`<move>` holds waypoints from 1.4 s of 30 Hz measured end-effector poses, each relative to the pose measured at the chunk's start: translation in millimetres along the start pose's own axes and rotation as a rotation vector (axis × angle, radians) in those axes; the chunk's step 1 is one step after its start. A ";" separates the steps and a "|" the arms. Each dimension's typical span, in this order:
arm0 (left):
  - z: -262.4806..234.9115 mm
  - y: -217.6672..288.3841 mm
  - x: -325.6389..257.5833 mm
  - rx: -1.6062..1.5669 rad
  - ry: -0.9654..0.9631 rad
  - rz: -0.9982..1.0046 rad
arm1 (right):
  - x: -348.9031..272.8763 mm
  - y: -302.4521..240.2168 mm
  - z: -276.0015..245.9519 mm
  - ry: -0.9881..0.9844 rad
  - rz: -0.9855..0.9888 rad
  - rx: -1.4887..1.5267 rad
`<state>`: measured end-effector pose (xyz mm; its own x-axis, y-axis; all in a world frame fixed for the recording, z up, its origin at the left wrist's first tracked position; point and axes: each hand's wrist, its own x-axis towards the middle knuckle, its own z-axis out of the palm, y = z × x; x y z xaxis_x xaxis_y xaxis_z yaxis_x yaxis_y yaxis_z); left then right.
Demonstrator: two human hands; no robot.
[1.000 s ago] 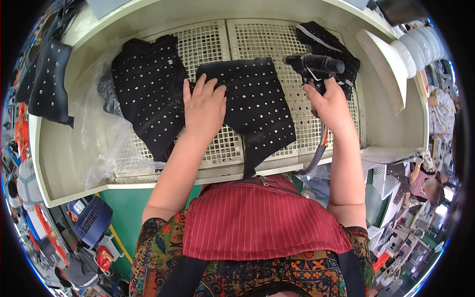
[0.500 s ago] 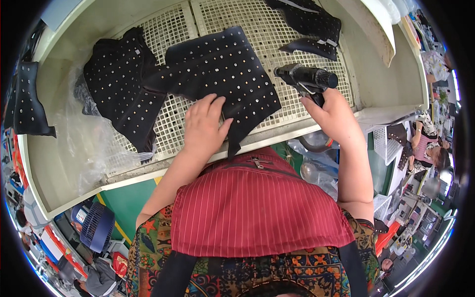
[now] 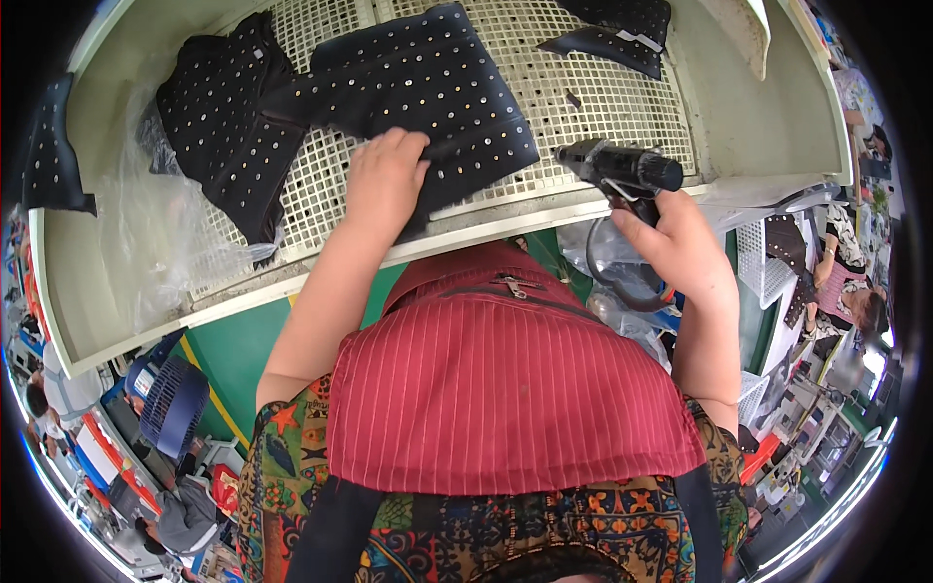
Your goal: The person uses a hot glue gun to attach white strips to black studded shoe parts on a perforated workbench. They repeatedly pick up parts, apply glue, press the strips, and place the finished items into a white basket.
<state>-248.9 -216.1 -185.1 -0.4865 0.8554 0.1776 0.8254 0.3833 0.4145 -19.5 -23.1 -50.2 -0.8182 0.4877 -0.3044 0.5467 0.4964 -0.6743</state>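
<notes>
My left hand (image 3: 385,180) is closed at the near edge of a black fabric piece (image 3: 418,83) dotted with shiny studs, its thumb drawn close to the fingers. A narrow end of the piece hangs at the tray's front edge beside my wrist. Wrapped round the grip of a black pistol-shaped air gun (image 3: 622,165), my right hand (image 3: 680,238) is above the tray's front edge. The nozzle points left, just right of the fabric's corner. A dark hose (image 3: 607,277) curves below the grip. Another studded black piece (image 3: 228,126) lies to the left, partly touching the first.
The pieces lie on a white plastic grid (image 3: 612,112) inside a cream, high-walled tray (image 3: 107,330). Crumpled clear plastic (image 3: 160,248) sits at left. More studded pieces (image 3: 612,44) lie at the far right. A blue fan (image 3: 175,403) stands at lower left, and co-workers (image 3: 846,291) appear around the rim.
The view has shifted, so the tray sits higher. My left fingers have drawn together from a spread pose. The air gun has moved nearer the front edge.
</notes>
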 end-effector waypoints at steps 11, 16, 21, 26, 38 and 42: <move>-9.7 -38.2 29.4 -0.058 -0.123 0.147 | 9.0 -8.8 17.8 -0.107 -0.149 0.206; -14.0 -38.5 37.7 -0.062 -0.186 0.166 | 26.1 -36.0 42.8 -0.172 -0.284 0.022; -12.5 -41.4 39.0 -0.082 -0.184 0.179 | 35.8 -53.3 43.5 -0.293 -0.176 0.069; -16.8 -40.8 42.8 -0.099 -0.233 0.182 | 28.0 -15.3 21.9 -0.169 -0.102 0.019; -17.5 -27.4 45.0 -0.168 -0.229 0.242 | 33.2 30.3 -12.9 -0.018 0.343 0.279; -19.5 -23.6 49.4 -0.250 -0.168 0.221 | 57.7 64.0 1.2 0.048 0.460 0.763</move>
<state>-298.0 -189.6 -168.7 -0.2336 0.9613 0.1462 0.7996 0.1044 0.5914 -31.9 36.0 -111.7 -0.5293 0.5588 -0.6384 0.5383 -0.3604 -0.7618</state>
